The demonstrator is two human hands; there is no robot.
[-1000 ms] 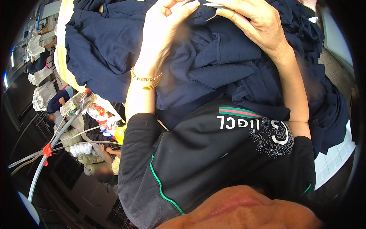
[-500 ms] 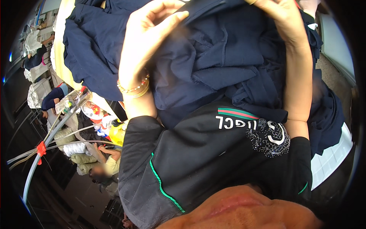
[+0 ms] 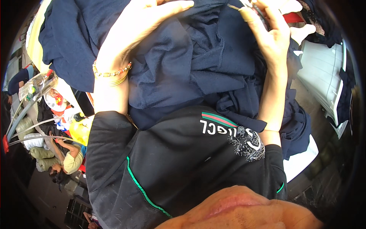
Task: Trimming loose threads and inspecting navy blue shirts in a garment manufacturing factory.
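Crumpled navy-blue knit fabric [image 3: 190, 65] heaped against chest, over pale yellow bench [image 3: 34, 49] edge. Left hand [image 3: 133, 30] flat on top, fingers spread, likely steadying folds. Right hand [image 3: 267, 34] curled round small metal snips [image 3: 249, 5], probably for trimming threads.

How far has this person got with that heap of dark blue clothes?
Nothing looks finished: the navy garments lie crumpled in one heap, with no folded stack in view. In hand: the left hand rests flat on the cloth, while the right hand grips a small tool at the top edge. The whole heap remains.
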